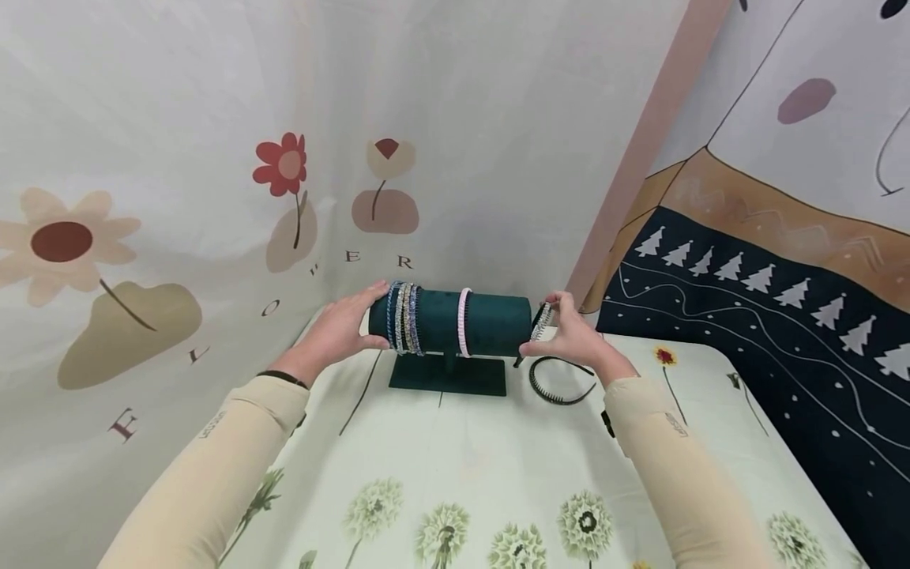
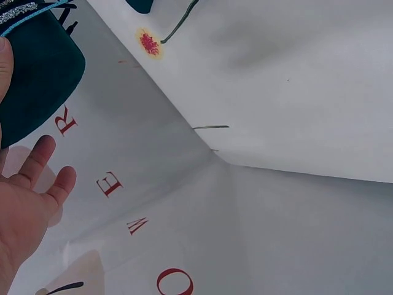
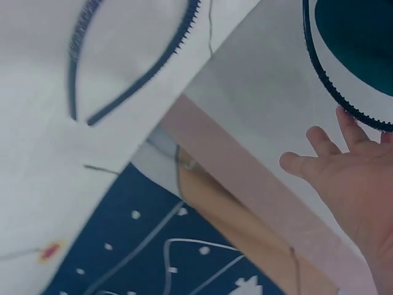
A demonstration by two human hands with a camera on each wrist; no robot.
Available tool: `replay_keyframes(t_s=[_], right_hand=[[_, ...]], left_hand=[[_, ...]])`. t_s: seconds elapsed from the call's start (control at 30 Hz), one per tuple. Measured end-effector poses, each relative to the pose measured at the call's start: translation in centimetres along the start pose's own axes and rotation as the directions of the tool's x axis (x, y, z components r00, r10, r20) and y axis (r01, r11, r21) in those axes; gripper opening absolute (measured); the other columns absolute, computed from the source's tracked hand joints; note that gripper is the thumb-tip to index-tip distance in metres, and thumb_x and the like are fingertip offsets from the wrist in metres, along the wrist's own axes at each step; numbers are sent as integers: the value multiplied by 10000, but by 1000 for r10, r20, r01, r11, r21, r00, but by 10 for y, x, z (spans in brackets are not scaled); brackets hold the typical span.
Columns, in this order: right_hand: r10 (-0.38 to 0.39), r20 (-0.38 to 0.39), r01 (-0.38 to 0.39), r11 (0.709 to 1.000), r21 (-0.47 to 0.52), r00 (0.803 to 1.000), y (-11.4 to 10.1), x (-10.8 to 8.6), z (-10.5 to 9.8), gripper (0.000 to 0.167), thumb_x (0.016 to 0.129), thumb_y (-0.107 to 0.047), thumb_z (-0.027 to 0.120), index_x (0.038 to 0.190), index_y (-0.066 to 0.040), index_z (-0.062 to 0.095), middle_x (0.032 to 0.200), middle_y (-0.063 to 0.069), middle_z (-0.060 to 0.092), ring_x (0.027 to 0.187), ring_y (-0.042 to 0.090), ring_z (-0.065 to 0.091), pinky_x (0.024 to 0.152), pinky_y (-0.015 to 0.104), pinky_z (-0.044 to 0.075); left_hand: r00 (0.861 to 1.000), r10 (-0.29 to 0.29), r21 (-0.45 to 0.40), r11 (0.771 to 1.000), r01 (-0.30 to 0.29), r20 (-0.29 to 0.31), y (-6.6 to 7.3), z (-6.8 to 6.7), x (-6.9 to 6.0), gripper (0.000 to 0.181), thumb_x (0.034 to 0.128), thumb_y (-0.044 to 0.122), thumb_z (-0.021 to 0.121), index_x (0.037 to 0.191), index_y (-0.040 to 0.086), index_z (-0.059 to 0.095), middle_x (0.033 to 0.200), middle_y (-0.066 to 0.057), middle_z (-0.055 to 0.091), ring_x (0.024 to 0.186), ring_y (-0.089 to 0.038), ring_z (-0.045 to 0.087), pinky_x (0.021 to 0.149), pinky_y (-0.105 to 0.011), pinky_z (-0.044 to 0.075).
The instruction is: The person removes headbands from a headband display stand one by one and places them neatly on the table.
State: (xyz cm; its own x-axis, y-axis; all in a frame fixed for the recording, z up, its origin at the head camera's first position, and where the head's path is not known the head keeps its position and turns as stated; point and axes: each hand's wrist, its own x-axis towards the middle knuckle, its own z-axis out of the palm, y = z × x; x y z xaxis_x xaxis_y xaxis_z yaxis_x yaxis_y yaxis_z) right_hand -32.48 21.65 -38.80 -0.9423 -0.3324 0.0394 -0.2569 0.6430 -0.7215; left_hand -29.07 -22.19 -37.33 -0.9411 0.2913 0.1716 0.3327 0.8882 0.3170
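Observation:
A dark green headband stand [image 1: 498, 324], a horizontal padded roll on a flat base [image 1: 448, 378], stands on the table. Several glittery headbands [image 1: 407, 318] sit close together on its left part, and a pink headband [image 1: 463, 322] goes around the middle. My left hand [image 1: 344, 325] grips the roll's left end, thumb in front and fingers over the top. At the other end, my right hand [image 1: 574, 336] holds a black headband with a silvery, sparkling band [image 1: 543, 322] between thumb and fingers. In the right wrist view, this headband [image 3: 328, 86] curves beside the roll's end.
Another black toothed headband [image 1: 549, 397] lies on the table right of the stand's base. The flower-printed tablecloth [image 1: 462, 442] spreads toward me. A pale printed curtain [image 1: 498, 158] hangs close behind the stand, and a dark tree-patterned cloth [image 1: 746, 332] hangs at right.

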Motion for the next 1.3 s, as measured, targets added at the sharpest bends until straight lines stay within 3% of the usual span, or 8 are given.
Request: replay_keyframes(t_s=[0.27, 0.5, 0.7, 0.93, 1.13, 1.3], right_hand=[[48, -43, -43, 991, 124, 998, 20, -12, 0, 1108, 872, -471, 880, 1644, -196, 136, 1734, 211, 239, 1624, 439, 250, 1242, 771, 312], [34, -88, -21, 989, 144, 996, 37, -23, -6, 1004, 938, -447, 823, 1695, -251, 194, 1743, 201, 235, 1588, 519, 303, 1208, 751, 387], [43, -103, -33, 995, 99, 994, 51, -33, -16, 966, 960, -412, 805, 1713, -274, 217, 1774, 188, 207, 1575, 540, 307, 1222, 745, 373], [57, -91, -54, 998, 33, 994, 62, -46, -28, 1017, 944, -420, 829, 1720, -204, 209, 1789, 192, 165, 1560, 564, 304, 1215, 764, 362], [37, -81, -41, 998, -48, 996, 65, -57, -41, 1074, 908, -441, 861, 1716, -154, 214, 1764, 235, 200, 1537, 560, 335, 1148, 778, 429], [33, -65, -42, 988, -150, 997, 69, -65, -49, 1097, 880, -436, 885, 1711, -155, 225, 1764, 246, 196, 1581, 531, 259, 1188, 821, 329]], left_hand=[[1000, -4, -13, 1000, 4, 4, 1, -3, -1, 1059, 902, 337, 877, 1721, 154, 230, 1802, -107, 216, 1598, -489, 314, 1281, -758, 231], [1000, 2, -18, 1000, -2, -5, -1, -2, -1, 1059, 889, 343, 887, 1715, 152, 253, 1797, -111, 235, 1590, -492, 326, 1269, -768, 248], [1000, 0, -14, 1000, 0, -2, -4, 0, 0, 1062, 893, 353, 884, 1717, 158, 243, 1799, -98, 232, 1593, -485, 326, 1271, -763, 249], [1000, 5, -10, 1000, -5, 4, -5, 1, 1, 1066, 892, 349, 886, 1717, 150, 241, 1799, -105, 230, 1594, -485, 324, 1268, -763, 254], [1000, 4, -12, 1000, -4, 9, -3, 0, 1, 1069, 891, 342, 888, 1718, 149, 240, 1800, -106, 223, 1595, -486, 319, 1265, -769, 250], [1000, 4, -15, 1000, -4, 8, -2, 1, 1, 1065, 892, 341, 886, 1718, 152, 240, 1800, -108, 223, 1598, -488, 313, 1270, -767, 244]])
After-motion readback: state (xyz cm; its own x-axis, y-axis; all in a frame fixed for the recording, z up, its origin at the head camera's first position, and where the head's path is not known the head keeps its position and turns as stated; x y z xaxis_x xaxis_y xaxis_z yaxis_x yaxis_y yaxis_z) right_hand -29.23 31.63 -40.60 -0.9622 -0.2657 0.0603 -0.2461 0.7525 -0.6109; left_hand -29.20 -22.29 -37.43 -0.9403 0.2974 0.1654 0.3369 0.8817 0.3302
